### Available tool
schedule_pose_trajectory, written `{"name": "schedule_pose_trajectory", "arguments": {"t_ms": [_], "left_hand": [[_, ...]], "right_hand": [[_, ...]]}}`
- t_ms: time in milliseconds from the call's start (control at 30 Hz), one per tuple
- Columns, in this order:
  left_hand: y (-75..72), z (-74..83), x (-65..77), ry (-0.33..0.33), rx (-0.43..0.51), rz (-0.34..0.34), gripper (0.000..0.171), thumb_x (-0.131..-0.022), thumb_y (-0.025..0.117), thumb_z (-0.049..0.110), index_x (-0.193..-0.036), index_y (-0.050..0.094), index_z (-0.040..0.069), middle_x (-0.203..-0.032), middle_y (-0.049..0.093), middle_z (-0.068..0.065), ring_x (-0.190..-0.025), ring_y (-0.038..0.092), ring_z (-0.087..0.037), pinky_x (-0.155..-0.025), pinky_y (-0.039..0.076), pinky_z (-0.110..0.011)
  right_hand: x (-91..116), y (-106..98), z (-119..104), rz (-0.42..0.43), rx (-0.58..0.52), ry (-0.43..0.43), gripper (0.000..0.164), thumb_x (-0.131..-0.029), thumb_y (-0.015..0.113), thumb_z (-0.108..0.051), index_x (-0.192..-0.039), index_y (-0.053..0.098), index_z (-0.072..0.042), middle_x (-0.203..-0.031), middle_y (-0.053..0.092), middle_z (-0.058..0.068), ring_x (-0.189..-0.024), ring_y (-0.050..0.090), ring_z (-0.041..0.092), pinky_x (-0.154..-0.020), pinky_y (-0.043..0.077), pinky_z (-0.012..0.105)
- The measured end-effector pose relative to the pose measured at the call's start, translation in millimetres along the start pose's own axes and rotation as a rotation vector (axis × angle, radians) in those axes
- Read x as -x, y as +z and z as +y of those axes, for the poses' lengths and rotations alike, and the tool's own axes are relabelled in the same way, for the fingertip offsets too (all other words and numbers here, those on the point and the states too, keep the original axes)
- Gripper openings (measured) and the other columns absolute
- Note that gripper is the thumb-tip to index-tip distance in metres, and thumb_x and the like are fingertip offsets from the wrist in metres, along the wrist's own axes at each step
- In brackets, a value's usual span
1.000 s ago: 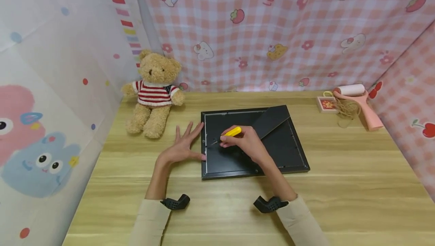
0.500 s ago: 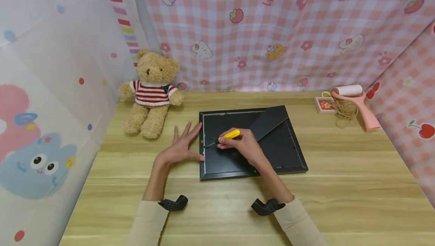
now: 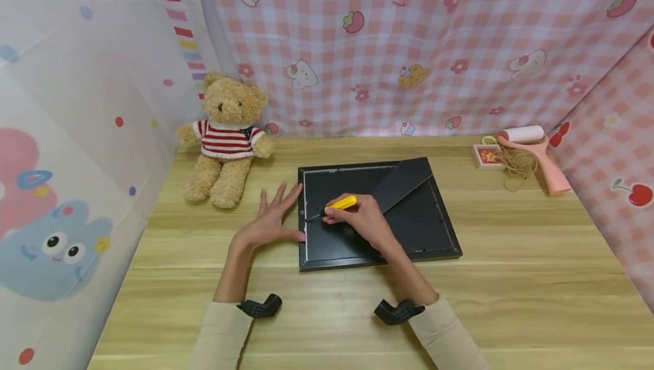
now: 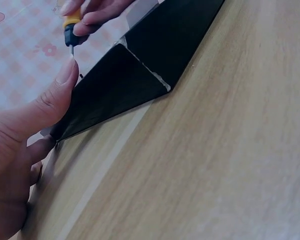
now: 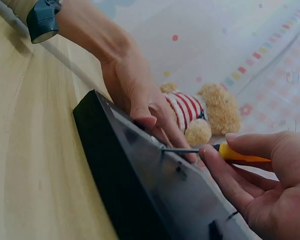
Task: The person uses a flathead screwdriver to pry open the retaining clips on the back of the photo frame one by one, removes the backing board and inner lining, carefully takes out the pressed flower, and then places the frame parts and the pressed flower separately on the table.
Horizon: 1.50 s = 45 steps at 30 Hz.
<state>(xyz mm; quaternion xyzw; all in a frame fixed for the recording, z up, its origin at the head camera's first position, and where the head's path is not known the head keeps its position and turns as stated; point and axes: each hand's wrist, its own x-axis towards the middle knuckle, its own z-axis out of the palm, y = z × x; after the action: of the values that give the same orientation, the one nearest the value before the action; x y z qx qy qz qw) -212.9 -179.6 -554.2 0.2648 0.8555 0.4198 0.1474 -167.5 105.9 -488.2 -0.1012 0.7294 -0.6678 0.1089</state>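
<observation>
A black picture frame (image 3: 347,245) lies back side up on the table, its stand leg (image 3: 406,180) slanting across the backing. My right hand (image 3: 360,217) grips a yellow-handled screwdriver (image 3: 343,204). In the right wrist view, the screwdriver's shaft (image 5: 182,150) reaches one of the small tabs along the inner edge at the frame's left side. My left hand (image 3: 268,224) is spread against that left side, its thumb and fingertips touching the rim. Seen from the left wrist, the thumb (image 4: 50,107) lies on the frame's edge near the screwdriver.
A teddy bear (image 3: 227,142) in a striped sweater sits at the back left. Towards the back right are a pink-handled lint roller (image 3: 546,165), a small box (image 3: 489,157) and a bundle of twine (image 3: 518,163). Patterned cloth (image 3: 378,46) hangs behind the table.
The view has shifted slightly, so everything sits a little further left. The screwdriver's handle has moved slightly down and left, with its tip still at the frame's left edge.
</observation>
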Motion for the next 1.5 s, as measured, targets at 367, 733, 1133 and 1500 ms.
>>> {"name": "schedule_pose_trajectory", "arguments": {"t_ms": [367,733,1133,1500], "left_hand": [[-0.6,4.4,-0.6,-0.008,0.03,-0.008,0.136,-0.075,0.087,0.076,-0.178,0.012,0.031,-0.186,0.011,-0.009,-0.171,-0.016,-0.031,-0.124,-0.036,-0.056],[-4.2,6.0,0.7,-0.015,0.024,-0.006,0.136,-0.075,0.088,0.074,-0.179,0.012,0.028,-0.185,0.013,-0.008,-0.171,-0.016,-0.03,-0.124,-0.036,-0.055],[-5.7,9.1,3.3,-0.018,0.047,-0.014,0.132,-0.08,0.09,0.066,-0.179,0.013,0.028,-0.186,0.01,-0.01,-0.171,-0.018,-0.032,-0.123,-0.036,-0.06],[-4.1,11.0,2.6,-0.017,0.037,-0.02,0.13,-0.081,0.09,0.066,-0.178,0.015,0.024,-0.186,0.008,-0.009,-0.171,-0.017,-0.032,-0.124,-0.036,-0.06]], "right_hand": [[-6,18,-26,-0.001,0.385,-0.175,0.014,-0.099,0.082,-0.009,-0.107,0.081,0.002,-0.09,0.083,0.011,-0.08,0.083,0.019,-0.08,0.068,0.031],[-15,32,-45,-0.062,0.567,-0.247,0.011,-0.099,0.082,-0.008,-0.103,0.08,0.002,-0.083,0.081,0.009,-0.073,0.079,0.016,-0.07,0.065,0.027],[-23,48,-64,-0.144,0.797,-0.332,0.013,-0.099,0.082,-0.009,-0.096,0.079,0.004,-0.078,0.078,0.01,-0.064,0.073,0.014,-0.059,0.056,0.019],[-31,51,-69,-0.197,0.847,-0.302,0.015,-0.1,0.081,-0.009,-0.1,0.079,0.006,-0.081,0.078,0.011,-0.066,0.073,0.014,-0.061,0.058,0.02]]}}
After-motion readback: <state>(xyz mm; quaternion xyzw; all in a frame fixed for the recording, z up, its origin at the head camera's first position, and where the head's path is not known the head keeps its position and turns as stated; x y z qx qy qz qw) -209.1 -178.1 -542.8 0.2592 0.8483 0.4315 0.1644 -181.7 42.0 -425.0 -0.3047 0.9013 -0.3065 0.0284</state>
